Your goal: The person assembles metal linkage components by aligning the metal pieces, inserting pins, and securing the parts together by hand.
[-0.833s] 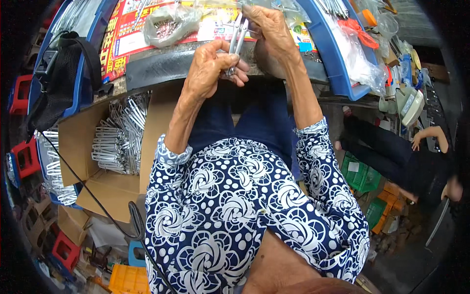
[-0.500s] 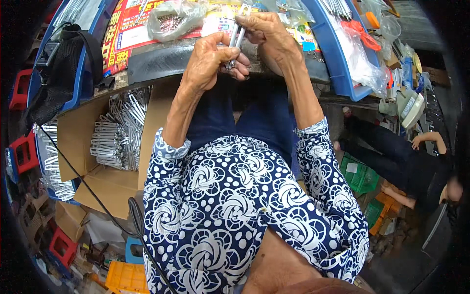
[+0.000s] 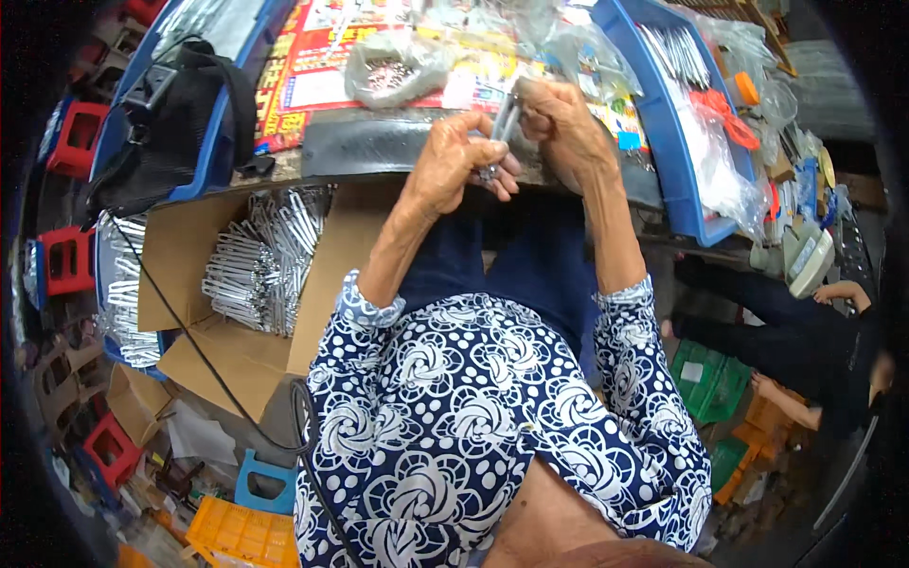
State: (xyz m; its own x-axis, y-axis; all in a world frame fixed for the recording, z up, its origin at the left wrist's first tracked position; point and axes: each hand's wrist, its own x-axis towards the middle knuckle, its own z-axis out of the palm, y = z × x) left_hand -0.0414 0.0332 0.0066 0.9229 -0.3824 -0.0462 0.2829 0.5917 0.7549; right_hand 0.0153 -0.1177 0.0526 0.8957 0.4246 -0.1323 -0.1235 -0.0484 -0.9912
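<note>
Over the near edge of the workbench, my left hand [image 3: 459, 163] is closed round the lower part of a narrow silver metal fitting [image 3: 507, 121], thumb along its side. My right hand [image 3: 571, 125] has its fingers pinched at the fitting's upper end, which they partly hide. Whether a smaller part sits in those fingers, I cannot tell. Just beyond my hands lies a clear plastic bag [image 3: 358, 87] opened round many small metal pieces [image 3: 390, 74]. Similar long silver fittings [image 3: 263, 260] fill a cardboard box [image 3: 248, 358] below the bench on the left.
A blue tray [image 3: 684, 194] with metal rods and plastic bags stands at right; another blue tray [image 3: 248, 57] at left carries a black mesh bag [image 3: 169, 118]. A black cable [image 3: 213, 355] hangs across the left side. Another person [image 3: 757, 312] is at far right, near green crates [image 3: 705, 379].
The whole view has shifted, so the scene sits further right and lower. My right hand's fingers have curled in tighter at the fitting's upper end; my left hand keeps its hold.
</note>
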